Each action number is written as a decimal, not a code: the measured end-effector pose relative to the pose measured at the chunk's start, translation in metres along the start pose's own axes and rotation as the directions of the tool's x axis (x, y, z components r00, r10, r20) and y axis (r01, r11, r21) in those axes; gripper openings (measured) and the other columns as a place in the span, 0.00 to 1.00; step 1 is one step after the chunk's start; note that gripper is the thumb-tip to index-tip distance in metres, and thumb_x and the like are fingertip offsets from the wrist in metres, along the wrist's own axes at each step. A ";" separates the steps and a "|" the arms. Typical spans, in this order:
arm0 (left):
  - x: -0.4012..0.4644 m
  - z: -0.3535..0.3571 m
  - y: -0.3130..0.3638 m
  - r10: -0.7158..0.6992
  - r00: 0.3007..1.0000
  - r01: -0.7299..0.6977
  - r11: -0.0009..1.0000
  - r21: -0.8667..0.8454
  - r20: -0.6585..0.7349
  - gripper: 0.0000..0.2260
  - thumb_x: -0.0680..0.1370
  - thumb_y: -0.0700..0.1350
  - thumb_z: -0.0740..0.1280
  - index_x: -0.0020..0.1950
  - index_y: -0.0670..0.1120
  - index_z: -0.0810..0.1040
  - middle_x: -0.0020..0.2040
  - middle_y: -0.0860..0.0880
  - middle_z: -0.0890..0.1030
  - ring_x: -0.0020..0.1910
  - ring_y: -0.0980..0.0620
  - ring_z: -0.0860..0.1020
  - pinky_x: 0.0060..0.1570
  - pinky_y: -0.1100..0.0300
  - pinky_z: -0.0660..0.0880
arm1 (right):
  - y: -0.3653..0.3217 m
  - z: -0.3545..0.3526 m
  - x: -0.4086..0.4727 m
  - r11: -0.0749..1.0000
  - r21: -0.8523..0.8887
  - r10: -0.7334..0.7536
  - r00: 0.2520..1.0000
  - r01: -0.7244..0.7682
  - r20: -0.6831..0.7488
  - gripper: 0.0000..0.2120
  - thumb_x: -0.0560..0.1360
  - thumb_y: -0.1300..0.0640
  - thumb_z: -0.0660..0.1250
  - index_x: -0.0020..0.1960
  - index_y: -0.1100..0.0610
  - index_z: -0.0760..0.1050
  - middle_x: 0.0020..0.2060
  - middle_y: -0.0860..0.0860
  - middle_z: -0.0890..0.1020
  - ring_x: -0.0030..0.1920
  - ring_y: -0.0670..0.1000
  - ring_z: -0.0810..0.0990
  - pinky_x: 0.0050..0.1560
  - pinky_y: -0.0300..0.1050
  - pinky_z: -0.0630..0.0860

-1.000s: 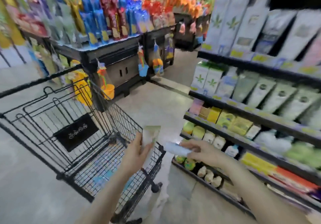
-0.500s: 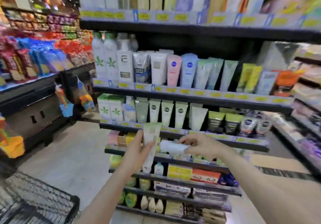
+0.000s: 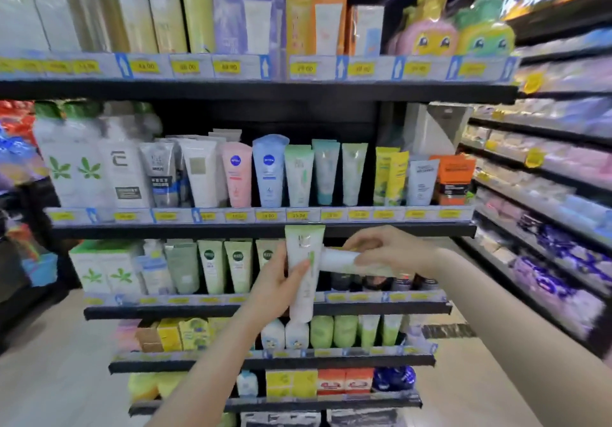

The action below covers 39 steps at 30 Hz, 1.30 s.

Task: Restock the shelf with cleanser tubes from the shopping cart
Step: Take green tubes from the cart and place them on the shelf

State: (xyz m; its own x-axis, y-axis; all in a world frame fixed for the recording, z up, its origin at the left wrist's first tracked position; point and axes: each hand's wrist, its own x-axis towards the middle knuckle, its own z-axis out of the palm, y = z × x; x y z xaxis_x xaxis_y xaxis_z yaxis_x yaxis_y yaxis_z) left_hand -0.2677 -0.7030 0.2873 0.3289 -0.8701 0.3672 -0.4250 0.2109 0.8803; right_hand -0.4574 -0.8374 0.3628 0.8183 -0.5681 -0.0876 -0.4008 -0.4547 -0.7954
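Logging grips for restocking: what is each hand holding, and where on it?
Left hand grips an upright green tube around its middle. Right hand holds a sideways white tube along its body.

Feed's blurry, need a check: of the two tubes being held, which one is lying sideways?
The right hand's tube: it lies roughly horizontal, pointing left. The left hand's tube stands upright, crossing in front of it.

Black shelf (image 3: pixel 265 227), upright cleanser tubes (image 3: pixel 299 174), yellow price tags (image 3: pixel 268 216)
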 end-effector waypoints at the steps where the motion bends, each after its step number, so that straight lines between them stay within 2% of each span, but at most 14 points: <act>1: 0.003 0.003 -0.001 0.001 1.000 -0.001 1.000 -0.014 0.001 0.13 0.81 0.47 0.61 0.64 0.57 0.67 0.55 0.65 0.76 0.52 0.73 0.74 0.46 0.75 0.72 | 0.002 -0.002 0.001 0.999 0.043 0.019 1.000 -0.019 -0.003 0.09 0.74 0.58 0.67 0.53 0.49 0.78 0.50 0.53 0.80 0.45 0.53 0.82 0.45 0.50 0.82; 5: 0.018 0.011 -0.006 0.029 0.999 -0.027 0.997 -0.076 0.017 0.11 0.81 0.45 0.61 0.63 0.53 0.69 0.56 0.56 0.78 0.52 0.67 0.77 0.47 0.71 0.73 | 0.009 -0.006 0.007 0.993 0.075 0.086 0.995 -0.090 0.049 0.17 0.69 0.62 0.67 0.57 0.51 0.76 0.53 0.55 0.80 0.45 0.56 0.83 0.51 0.57 0.80; 8: 0.029 0.014 -0.012 0.009 1.000 -0.008 0.996 -0.094 0.017 0.11 0.81 0.45 0.61 0.61 0.57 0.68 0.56 0.58 0.78 0.53 0.65 0.77 0.49 0.68 0.74 | 0.008 -0.013 0.010 0.994 0.031 0.098 0.992 -0.100 0.077 0.23 0.64 0.61 0.65 0.60 0.51 0.74 0.55 0.51 0.80 0.48 0.54 0.83 0.50 0.49 0.81; 10: 0.038 0.015 -0.013 0.010 1.000 -0.009 0.997 -0.083 0.008 0.12 0.81 0.45 0.61 0.62 0.58 0.68 0.57 0.59 0.77 0.53 0.67 0.76 0.47 0.71 0.73 | 0.007 -0.022 0.010 0.997 -0.031 0.074 0.997 -0.074 0.012 0.22 0.63 0.59 0.67 0.57 0.47 0.76 0.53 0.46 0.82 0.51 0.51 0.82 0.48 0.44 0.77; 13: 0.049 0.018 -0.014 0.007 1.000 -0.006 0.995 -0.096 0.011 0.14 0.81 0.45 0.61 0.65 0.56 0.67 0.58 0.60 0.77 0.55 0.66 0.76 0.48 0.70 0.73 | 0.003 -0.035 0.014 0.993 -0.113 0.026 0.988 -0.044 -0.154 0.15 0.66 0.57 0.73 0.51 0.45 0.79 0.51 0.44 0.82 0.51 0.49 0.81 0.50 0.45 0.76; 15: 0.056 0.021 -0.016 0.003 1.000 -0.001 0.993 -0.117 0.022 0.15 0.81 0.45 0.61 0.67 0.55 0.67 0.58 0.61 0.77 0.56 0.66 0.76 0.49 0.70 0.74 | -0.002 -0.042 0.017 0.994 -0.105 -0.010 0.962 -0.019 -0.274 0.12 0.67 0.56 0.75 0.48 0.48 0.78 0.51 0.47 0.81 0.46 0.49 0.83 0.47 0.45 0.80; 18: 0.062 0.029 -0.015 0.024 0.999 -0.019 0.994 -0.106 0.042 0.16 0.80 0.44 0.61 0.68 0.52 0.67 0.59 0.60 0.77 0.58 0.64 0.76 0.54 0.65 0.74 | -0.009 -0.051 0.022 0.995 -0.019 -0.093 0.918 0.093 -0.386 0.07 0.69 0.59 0.75 0.43 0.54 0.78 0.41 0.51 0.83 0.32 0.43 0.83 0.33 0.39 0.80; 21: 0.068 0.037 -0.013 0.048 0.997 -0.042 0.995 -0.091 0.061 0.16 0.80 0.44 0.61 0.68 0.52 0.67 0.60 0.60 0.77 0.59 0.65 0.75 0.57 0.66 0.73 | -0.008 -0.062 0.031 0.987 -0.015 -0.150 0.869 0.162 -0.471 0.07 0.72 0.58 0.71 0.49 0.60 0.79 0.44 0.55 0.84 0.38 0.46 0.84 0.40 0.45 0.83; 25: 0.081 0.031 -0.014 0.057 0.998 -0.059 0.994 -0.094 -0.018 0.14 0.80 0.44 0.62 0.65 0.54 0.70 0.58 0.59 0.78 0.58 0.64 0.76 0.55 0.65 0.73 | -0.019 -0.085 0.039 0.971 -0.126 -0.239 0.856 0.204 -0.459 0.08 0.76 0.56 0.67 0.51 0.60 0.78 0.47 0.55 0.84 0.43 0.51 0.84 0.43 0.49 0.83; 27: 0.087 0.023 -0.015 0.066 0.995 -0.073 0.993 -0.095 -0.081 0.12 0.80 0.43 0.62 0.61 0.55 0.71 0.55 0.59 0.79 0.55 0.63 0.77 0.50 0.70 0.73 | -0.035 -0.100 0.045 0.946 -0.187 -0.322 0.820 0.263 -0.474 0.05 0.75 0.56 0.68 0.47 0.59 0.78 0.44 0.55 0.84 0.42 0.54 0.84 0.40 0.52 0.83; 30: 0.096 0.011 -0.011 0.104 0.986 -0.111 0.993 -0.048 -0.128 0.10 0.80 0.43 0.62 0.58 0.57 0.71 0.54 0.58 0.79 0.53 0.64 0.77 0.48 0.72 0.72 | -0.059 -0.115 0.063 0.903 -0.327 -0.412 0.779 0.279 -0.473 0.07 0.75 0.55 0.68 0.48 0.59 0.78 0.42 0.55 0.82 0.41 0.51 0.82 0.31 0.38 0.80; 32: 0.100 0.006 -0.008 0.117 0.985 -0.121 0.992 -0.020 -0.129 0.10 0.80 0.43 0.62 0.58 0.57 0.71 0.54 0.57 0.79 0.53 0.65 0.77 0.49 0.71 0.72 | -0.067 -0.120 0.082 0.885 -0.390 -0.422 0.791 0.254 -0.442 0.07 0.75 0.55 0.68 0.48 0.59 0.77 0.42 0.56 0.81 0.40 0.49 0.81 0.29 0.35 0.78; 36: 0.102 0.005 -0.012 0.127 0.985 -0.128 0.992 0.001 -0.113 0.10 0.80 0.43 0.63 0.59 0.55 0.71 0.55 0.55 0.79 0.54 0.63 0.77 0.52 0.67 0.73 | -0.059 -0.125 0.121 0.883 -0.450 -0.329 0.862 0.135 -0.385 0.07 0.74 0.54 0.69 0.48 0.58 0.76 0.43 0.56 0.81 0.37 0.53 0.83 0.37 0.53 0.83; 39: 0.101 0.005 -0.015 0.131 0.985 -0.131 0.991 0.005 -0.109 0.11 0.80 0.43 0.63 0.58 0.57 0.71 0.55 0.54 0.78 0.54 0.61 0.77 0.53 0.65 0.74 | -0.053 -0.126 0.135 0.891 -0.446 -0.271 0.888 0.086 -0.370 0.10 0.73 0.55 0.70 0.53 0.58 0.77 0.46 0.57 0.81 0.37 0.54 0.84 0.40 0.54 0.83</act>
State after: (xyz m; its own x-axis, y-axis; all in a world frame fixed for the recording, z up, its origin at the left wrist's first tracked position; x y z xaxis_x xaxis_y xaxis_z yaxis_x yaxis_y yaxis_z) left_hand -0.2327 -0.7963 0.3093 0.3600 -0.7813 0.5099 -0.4687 0.3211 0.8229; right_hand -0.3772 -0.9762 0.4685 0.6831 -0.6355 0.3598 -0.4703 -0.7597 -0.4491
